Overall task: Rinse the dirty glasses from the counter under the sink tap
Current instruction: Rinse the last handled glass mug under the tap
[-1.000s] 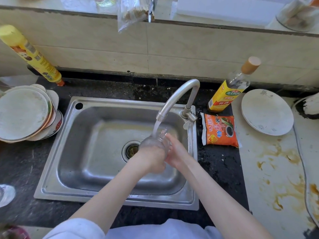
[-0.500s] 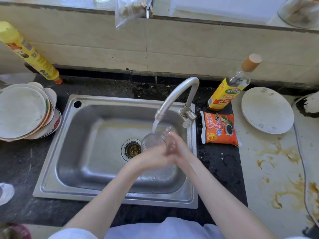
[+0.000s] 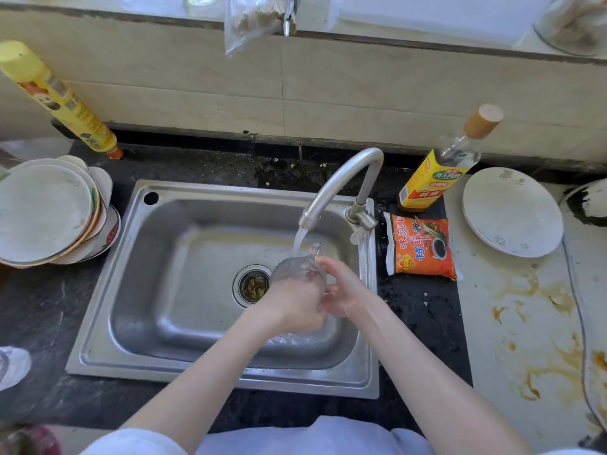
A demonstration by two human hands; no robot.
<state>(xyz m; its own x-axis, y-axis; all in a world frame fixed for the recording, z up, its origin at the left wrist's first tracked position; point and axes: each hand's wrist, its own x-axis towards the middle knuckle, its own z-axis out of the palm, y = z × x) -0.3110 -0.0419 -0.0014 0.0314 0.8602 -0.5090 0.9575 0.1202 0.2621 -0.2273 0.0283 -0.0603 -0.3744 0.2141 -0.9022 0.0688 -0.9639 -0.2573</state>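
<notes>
A clear glass mug [image 3: 300,267] with a handle is held tilted over the steel sink [image 3: 170,277], right under the tap [image 3: 341,182]. Water runs from the spout onto the mug. My left hand [image 3: 292,307] grips the mug's body from below and hides its lower part. My right hand [image 3: 341,287] is against the mug's right side, with fingers curled around it. At the left edge of the counter another glass [image 3: 11,366] shows only in part.
Stacked plates [image 3: 49,211] sit left of the sink, with a yellow bottle [image 3: 56,100] behind them. To the right lie an orange sauce packet [image 3: 422,246], a cooking wine bottle [image 3: 440,172] and a white plate [image 3: 512,211] on a stained counter [image 3: 525,323].
Both hands have turned the mug slightly under the running water, staying in the same spot over the sink. The camera has shifted a little.
</notes>
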